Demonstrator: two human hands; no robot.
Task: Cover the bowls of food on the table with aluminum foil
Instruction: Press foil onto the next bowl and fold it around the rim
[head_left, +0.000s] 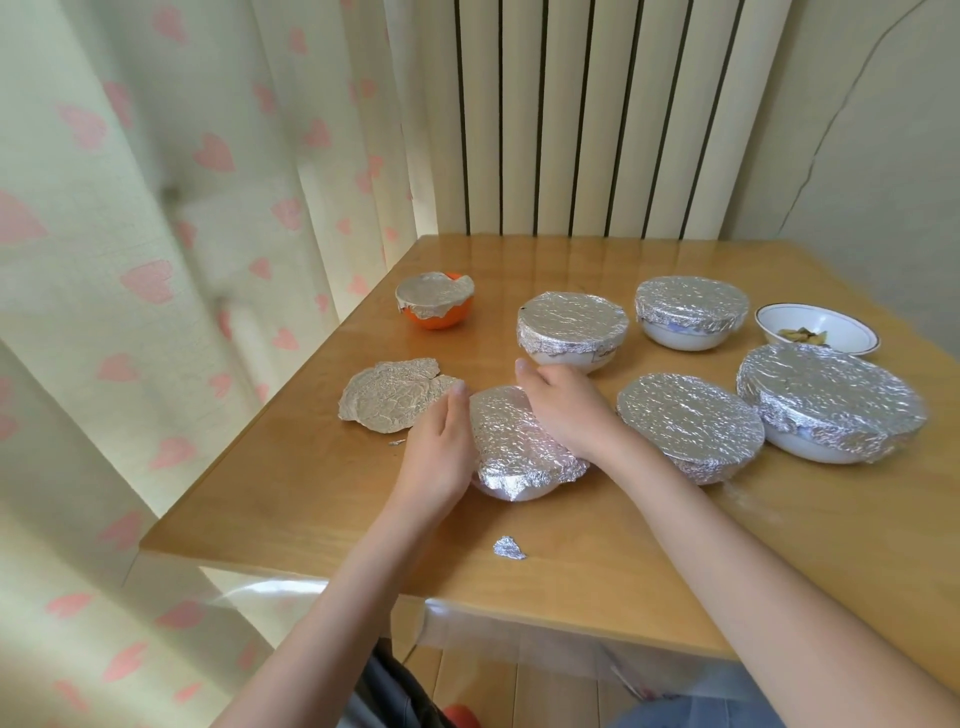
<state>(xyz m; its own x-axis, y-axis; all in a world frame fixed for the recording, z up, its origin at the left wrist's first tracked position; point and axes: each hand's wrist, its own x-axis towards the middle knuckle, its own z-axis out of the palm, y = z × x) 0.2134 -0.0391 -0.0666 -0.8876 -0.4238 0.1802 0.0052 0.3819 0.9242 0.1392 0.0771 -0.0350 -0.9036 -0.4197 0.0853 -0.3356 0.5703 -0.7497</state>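
Centrally, a white bowl (511, 488) under crinkled foil (514, 436) sits near the bench's (311, 499) front edge. Left hand (439, 452) lies flat against the foil's 9 o'clock side, fingers straight and together. Right hand (563, 410) rests on the foil at 2 o'clock, fingers loosely extended over the far rim; neither hand clearly pinches anything.

Loose foil sheet (392, 395), wrinkled, flat on bench at 10 o'clock of that bowl, just beside left fingertips. Small foil scrap (509, 548) at 6 o'clock, near the front edge.

Other covered bowls: orange bowl (436, 306) far at 11 o'clock; white bowl behind (571, 330) at 1 o'clock; far white bowl (691, 312) further right; shallow covered bowl (691, 426) at 3 o'clock; large covered bowl (831, 405) beyond it.

Uncovered bowl (818, 330) with food, far right, at 2 o'clock.
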